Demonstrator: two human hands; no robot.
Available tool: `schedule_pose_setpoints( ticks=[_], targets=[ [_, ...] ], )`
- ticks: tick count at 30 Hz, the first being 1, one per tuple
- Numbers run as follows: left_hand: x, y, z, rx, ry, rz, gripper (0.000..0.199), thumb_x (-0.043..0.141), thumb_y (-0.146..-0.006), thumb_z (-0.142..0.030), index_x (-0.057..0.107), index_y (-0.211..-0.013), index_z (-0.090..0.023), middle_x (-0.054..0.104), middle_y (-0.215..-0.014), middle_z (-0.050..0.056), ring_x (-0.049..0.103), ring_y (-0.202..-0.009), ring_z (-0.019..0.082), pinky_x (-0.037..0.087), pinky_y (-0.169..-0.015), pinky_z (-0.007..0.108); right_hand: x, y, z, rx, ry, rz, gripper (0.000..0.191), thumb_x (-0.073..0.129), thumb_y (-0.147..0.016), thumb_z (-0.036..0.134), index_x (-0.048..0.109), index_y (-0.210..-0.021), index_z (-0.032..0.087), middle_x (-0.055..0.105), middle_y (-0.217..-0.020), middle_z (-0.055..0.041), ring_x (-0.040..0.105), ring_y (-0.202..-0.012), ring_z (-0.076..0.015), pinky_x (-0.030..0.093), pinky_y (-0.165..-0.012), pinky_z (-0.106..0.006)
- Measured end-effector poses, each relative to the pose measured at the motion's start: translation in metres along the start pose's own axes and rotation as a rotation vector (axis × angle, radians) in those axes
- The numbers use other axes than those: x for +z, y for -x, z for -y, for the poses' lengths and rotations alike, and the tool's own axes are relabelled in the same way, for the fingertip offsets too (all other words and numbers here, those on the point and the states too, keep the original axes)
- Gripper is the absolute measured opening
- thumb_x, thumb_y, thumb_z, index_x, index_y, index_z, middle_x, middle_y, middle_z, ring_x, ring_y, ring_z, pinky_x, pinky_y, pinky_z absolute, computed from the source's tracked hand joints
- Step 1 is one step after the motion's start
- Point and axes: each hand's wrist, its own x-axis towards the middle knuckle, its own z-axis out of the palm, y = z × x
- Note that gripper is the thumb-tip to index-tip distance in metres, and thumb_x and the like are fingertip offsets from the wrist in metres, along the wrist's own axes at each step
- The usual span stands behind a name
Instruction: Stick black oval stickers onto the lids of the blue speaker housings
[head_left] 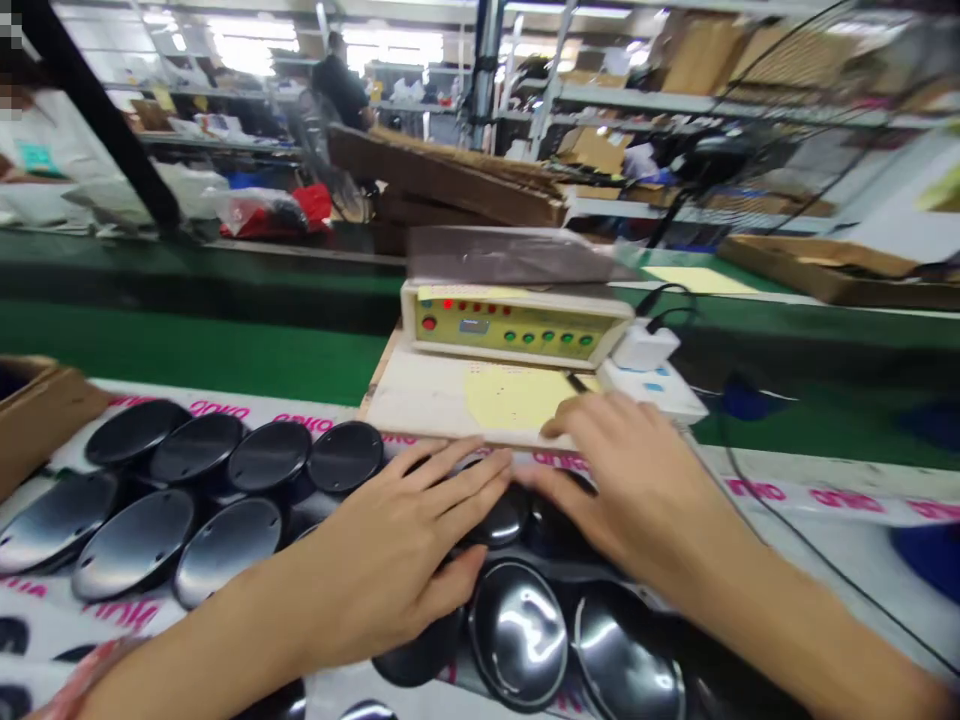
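My left hand [397, 540] lies palm down over a cluster of glossy black round parts, its fingers stretched out and nearly flat. The fingertips reach a shiny black part [502, 518] close to the white board. My right hand [630, 480] has thumb and fingers apart; its thumb tip is near my left fingertips, above another black part [559, 515]. Its fingers extend over the edge of the white board [420, 390], beside a yellow paper [502, 400]. Nothing shows in either grip, though the palms are hidden. Nearer me sits a glossy black dish-like part [519, 635].
Matte black discs [255, 455] stand in rows at left on printed white sheeting. Behind the hands is a control box [517, 330] with buttons and a lit red light. A white plug adapter [645, 345] and cables lie right. A cardboard box [45, 420] stands left; people are behind.
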Motion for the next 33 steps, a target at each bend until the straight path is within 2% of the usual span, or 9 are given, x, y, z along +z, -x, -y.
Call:
schedule_pose_setpoints(
  ticks=[3, 5, 8, 12, 17, 22, 28, 30, 33],
  targets=[
    [-0.001, 0.001, 0.002, 0.065, -0.069, 0.03, 0.052, 0.046, -0.092, -0.024, 0.031, -0.143, -0.024, 0.035, -0.148, 0.004, 0.036, -0.134, 0.022, 0.036, -0.106, 0.04, -0.033, -0.001, -0.061, 0.452, 0.039, -0.066, 0.036, 0.032, -0.096, 0.037, 0.051, -0.111, 0.011, 0.058, -0.103, -0.0131, 0.056, -0.097, -0.0266, 0.042, -0.078, -0.038],
    [-0.003, 0.0, 0.004, 0.099, -0.1, 0.049, 0.053, 0.045, -0.093, -0.023, 0.029, -0.143, -0.032, 0.028, -0.151, 0.002, 0.036, -0.134, 0.023, 0.039, -0.104, 0.041, -0.044, 0.006, -0.106, 0.684, 0.149, 0.109, 0.045, 0.02, -0.097, 0.031, 0.044, -0.124, 0.003, 0.052, -0.118, -0.0215, 0.05, -0.11, -0.0327, 0.04, -0.083, -0.043],
    [-0.005, 0.0, 0.005, 0.113, -0.114, 0.06, 0.053, 0.042, -0.095, -0.026, 0.024, -0.143, -0.038, 0.026, -0.151, 0.0, 0.038, -0.133, 0.024, 0.041, -0.102, 0.04, -0.027, 0.019, -0.159, 0.788, 0.129, 0.346, 0.036, 0.054, -0.088, 0.029, 0.056, -0.116, 0.006, 0.051, -0.125, -0.0206, 0.048, -0.115, -0.0397, 0.04, -0.088, -0.053],
    [0.0, 0.0, 0.006, 0.099, -0.143, 0.056, 0.051, 0.039, -0.097, -0.032, 0.02, -0.143, -0.042, 0.025, -0.151, -0.003, 0.039, -0.132, 0.025, 0.044, -0.101, 0.041, 0.015, 0.029, -0.189, 0.849, 0.051, 0.516, 0.045, 0.062, -0.086, 0.033, 0.05, -0.127, 0.02, 0.043, -0.138, -0.0099, 0.044, -0.122, -0.0296, 0.038, -0.097, -0.055],
    [0.008, 0.0, 0.014, 0.137, -0.205, -0.039, 0.05, 0.043, -0.094, -0.034, 0.026, -0.141, -0.044, 0.033, -0.148, -0.005, 0.045, -0.128, 0.026, 0.047, -0.098, 0.041, 0.025, 0.035, -0.194, 1.017, 0.06, 0.479, 0.047, 0.057, -0.089, 0.037, 0.046, -0.131, 0.02, 0.038, -0.14, -0.0109, 0.042, -0.123, -0.0308, 0.037, -0.098, -0.055],
    [0.003, -0.003, 0.015, 0.185, -0.27, -0.015, 0.052, 0.043, -0.094, -0.039, 0.024, -0.142, -0.043, 0.041, -0.143, -0.002, 0.051, -0.123, 0.025, 0.051, -0.093, 0.04, -0.02, 0.05, -0.177, 1.035, 0.074, 0.383, 0.041, 0.055, -0.09, 0.04, 0.051, -0.123, 0.017, 0.046, -0.132, -0.0107, 0.048, -0.116, -0.0274, 0.041, -0.094, -0.05],
    [0.001, -0.001, 0.016, 0.149, -0.18, -0.073, 0.051, 0.04, -0.095, -0.038, 0.025, -0.143, -0.039, 0.034, -0.148, -0.001, 0.041, -0.13, 0.026, 0.042, -0.102, 0.042, -0.108, 0.143, -0.133, 0.955, -0.015, 0.423, 0.05, 0.066, -0.066, 0.063, 0.065, -0.093, 0.021, 0.064, -0.099, -0.0052, 0.061, -0.088, -0.0255, 0.048, -0.072, -0.031],
    [-0.009, -0.001, 0.007, 0.138, -0.169, -0.162, 0.05, 0.039, -0.095, -0.039, 0.027, -0.143, -0.037, 0.03, -0.15, 0.001, 0.04, -0.131, 0.028, 0.042, -0.102, 0.044, -0.114, 0.181, -0.122, 1.002, 0.002, 0.436, 0.05, 0.07, -0.058, 0.062, 0.067, -0.082, 0.019, 0.066, -0.087, -0.0068, 0.063, -0.079, -0.0266, 0.049, -0.066, -0.031],
    [-0.04, 0.0, -0.02, 0.181, -0.191, -0.167, 0.045, 0.039, -0.095, -0.038, 0.036, -0.14, -0.036, 0.035, -0.148, 0.001, 0.042, -0.129, 0.028, 0.045, -0.099, 0.044, -0.1, 0.223, -0.111, 1.071, 0.134, 0.341, 0.049, 0.07, -0.059, 0.056, 0.066, -0.081, 0.013, 0.065, -0.09, -0.0167, 0.063, -0.086, -0.0353, 0.049, -0.075, -0.042]
  ],
)
